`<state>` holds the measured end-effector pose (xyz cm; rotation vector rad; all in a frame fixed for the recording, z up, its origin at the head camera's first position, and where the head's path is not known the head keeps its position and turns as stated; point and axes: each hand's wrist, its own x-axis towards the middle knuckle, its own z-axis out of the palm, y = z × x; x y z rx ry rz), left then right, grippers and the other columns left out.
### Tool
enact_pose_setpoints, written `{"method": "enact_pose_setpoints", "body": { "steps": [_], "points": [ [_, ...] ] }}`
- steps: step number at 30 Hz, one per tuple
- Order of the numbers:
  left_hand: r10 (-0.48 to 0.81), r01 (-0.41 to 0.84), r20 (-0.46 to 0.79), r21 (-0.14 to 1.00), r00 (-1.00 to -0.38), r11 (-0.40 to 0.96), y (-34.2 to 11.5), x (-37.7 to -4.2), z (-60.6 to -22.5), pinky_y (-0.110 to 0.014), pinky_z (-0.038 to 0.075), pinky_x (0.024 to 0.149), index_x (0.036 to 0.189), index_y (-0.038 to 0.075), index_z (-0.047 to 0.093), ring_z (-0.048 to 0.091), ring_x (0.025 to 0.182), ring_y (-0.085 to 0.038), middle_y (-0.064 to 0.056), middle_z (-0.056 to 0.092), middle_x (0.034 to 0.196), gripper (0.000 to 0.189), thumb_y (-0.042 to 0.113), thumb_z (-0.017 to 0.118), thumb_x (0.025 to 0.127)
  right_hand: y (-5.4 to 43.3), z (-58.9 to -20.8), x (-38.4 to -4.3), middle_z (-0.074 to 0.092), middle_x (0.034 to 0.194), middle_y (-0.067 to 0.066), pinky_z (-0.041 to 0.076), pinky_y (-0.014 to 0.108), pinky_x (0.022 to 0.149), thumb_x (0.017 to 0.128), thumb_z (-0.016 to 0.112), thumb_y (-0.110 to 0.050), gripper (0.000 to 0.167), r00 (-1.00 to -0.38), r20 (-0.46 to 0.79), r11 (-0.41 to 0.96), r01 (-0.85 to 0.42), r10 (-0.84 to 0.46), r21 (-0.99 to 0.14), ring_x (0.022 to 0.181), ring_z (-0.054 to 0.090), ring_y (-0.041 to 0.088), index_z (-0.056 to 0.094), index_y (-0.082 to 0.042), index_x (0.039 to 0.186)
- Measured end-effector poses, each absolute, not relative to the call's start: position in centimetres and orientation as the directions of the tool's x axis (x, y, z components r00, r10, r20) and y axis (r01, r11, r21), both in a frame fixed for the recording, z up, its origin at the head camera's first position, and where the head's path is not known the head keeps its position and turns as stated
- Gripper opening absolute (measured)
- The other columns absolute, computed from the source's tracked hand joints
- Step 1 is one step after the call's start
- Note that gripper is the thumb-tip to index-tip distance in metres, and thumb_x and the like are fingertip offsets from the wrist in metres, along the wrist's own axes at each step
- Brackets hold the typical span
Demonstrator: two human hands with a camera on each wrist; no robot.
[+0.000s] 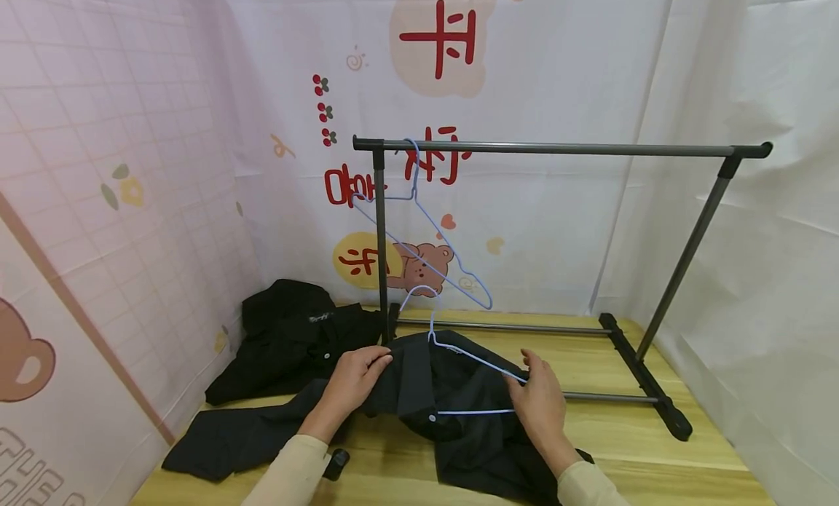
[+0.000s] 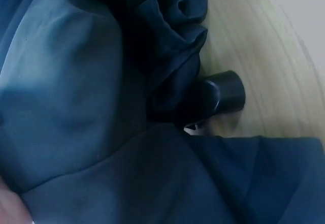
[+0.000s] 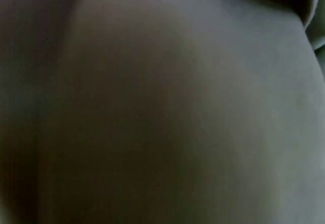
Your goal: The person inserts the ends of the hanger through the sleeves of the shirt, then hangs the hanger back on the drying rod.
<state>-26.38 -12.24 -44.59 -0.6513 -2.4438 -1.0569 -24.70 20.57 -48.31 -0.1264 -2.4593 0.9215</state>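
A black shirt (image 1: 472, 448) with a collar and a white button lies bunched over the front of the table. Part of a light-blue hanger (image 1: 481, 361) is inside it, with the hook standing up past the collar. My left hand (image 1: 354, 378) pinches the shirt's shoulder, left of the hook. On the other side, my right hand (image 1: 539, 397) grips the right arm of the hanger, thumb toward me. In the left wrist view, dark cloth (image 2: 66, 92) fills much of the picture. Blurred, pale surfaces take up the right wrist view, hiding that hand's work.
Behind my hands stands a grey metal clothes rack (image 1: 557, 148). A second blue hanger (image 1: 452, 247) hangs near its left end. Another black garment (image 1: 295, 338) lies folded at the back left of the wooden table (image 1: 708, 462). A small black cylindrical piece (image 1: 336, 464) lies near my left wrist.
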Motion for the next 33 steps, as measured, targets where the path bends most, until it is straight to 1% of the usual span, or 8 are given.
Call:
{"method": "enact_pose_setpoints", "body": {
  "steps": [3,6,11,18,23,28,30,33],
  "points": [
    [0.228,0.549,0.537,0.571,-0.812,0.611,-12.6,-26.4,-44.4,-0.040,0.055,0.080,0.106,0.010,0.075,0.069,0.091,-0.018,-0.002,0.072,0.102,0.014,0.012,0.064,0.097,21.0,-48.1,-24.6,0.060,0.125,0.024,0.046,0.056,0.091,0.092,0.072,-0.032,0.067,-0.867,0.308,0.600,-0.013,0.392,-0.800,0.112,0.059,0.040,0.045,0.001,0.143],
    [0.198,0.534,0.545,0.574,-0.815,0.621,-13.0,-26.5,-44.4,-0.040,0.055,0.078,0.103,0.011,0.075,0.068,0.088,-0.018,-0.002,0.072,0.099,0.012,0.012,0.065,0.097,21.1,-48.1,-24.6,0.062,0.123,0.022,0.044,0.053,0.094,0.092,0.067,-0.048,0.075,-0.865,0.231,0.498,0.026,0.446,-0.867,0.110,0.060,0.037,0.044,0.000,0.144],
    [0.123,0.493,0.552,0.594,-0.824,0.636,-13.4,-26.6,-44.2,-0.044,0.055,0.081,0.104,0.008,0.075,0.069,0.091,-0.023,-0.006,0.073,0.102,0.014,0.013,0.064,0.098,20.5,-48.4,-24.5,0.069,0.112,0.013,0.046,0.048,0.091,0.087,0.067,-0.060,0.072,-0.871,0.281,0.520,-0.035,0.402,-0.853,0.106,0.063,0.029,0.058,-0.005,0.132],
    [0.088,0.497,0.575,0.607,-0.813,0.620,-13.3,-26.2,-43.2,-0.043,0.056,0.081,0.107,0.006,0.075,0.070,0.093,-0.024,-0.008,0.073,0.104,0.015,0.013,0.064,0.098,18.5,-48.5,-24.5,0.068,0.118,0.014,0.048,0.049,0.092,0.087,0.077,-0.042,0.055,-0.912,0.360,0.627,-0.164,0.199,-0.762,0.110,0.063,0.031,0.066,-0.004,0.125],
    [0.133,0.552,0.605,0.586,-0.785,0.594,-12.7,-25.4,-42.5,-0.045,0.055,0.082,0.109,0.005,0.074,0.070,0.094,-0.024,-0.008,0.072,0.106,0.016,0.012,0.064,0.097,16.4,-48.2,-24.8,0.072,0.104,0.011,0.051,0.048,0.085,0.091,0.067,-0.053,0.066,-0.932,0.295,0.643,-0.097,0.208,-0.760,0.096,0.067,0.029,0.063,0.000,0.130],
    [0.163,0.592,0.621,0.585,-0.766,0.554,-12.3,-24.8,-41.9,-0.043,0.056,0.081,0.109,0.006,0.074,0.070,0.094,-0.021,-0.006,0.072,0.105,0.016,0.009,0.064,0.097,14.7,-47.6,-25.0,0.072,0.101,0.008,0.049,0.048,0.083,0.085,0.058,-0.074,0.082,-0.927,0.208,0.604,0.026,0.313,-0.796,0.092,0.066,0.028,0.065,-0.005,0.129],
    [0.178,0.611,0.629,0.583,-0.757,0.535,-12.2,-24.7,-41.7,-0.040,0.056,0.079,0.108,0.007,0.074,0.070,0.092,-0.019,-0.005,0.072,0.104,0.015,0.008,0.064,0.097,14.4,-47.3,-25.1,0.072,0.100,0.010,0.049,0.049,0.082,0.086,0.060,-0.069,0.075,-0.924,0.197,0.596,0.040,0.328,-0.802,0.091,0.066,0.030,0.066,-0.006,0.126],
    [0.199,0.636,0.645,0.567,-0.738,0.524,-12.2,-24.6,-41.7,-0.037,0.056,0.076,0.106,0.007,0.074,0.070,0.090,-0.018,-0.005,0.072,0.103,0.014,0.007,0.065,0.096,14.4,-47.3,-25.1,0.072,0.099,0.014,0.050,0.051,0.081,0.093,0.065,-0.048,0.053,-0.921,0.220,0.602,0.020,0.323,-0.798,0.091,0.067,0.034,0.069,-0.003,0.121]
  ]
}}
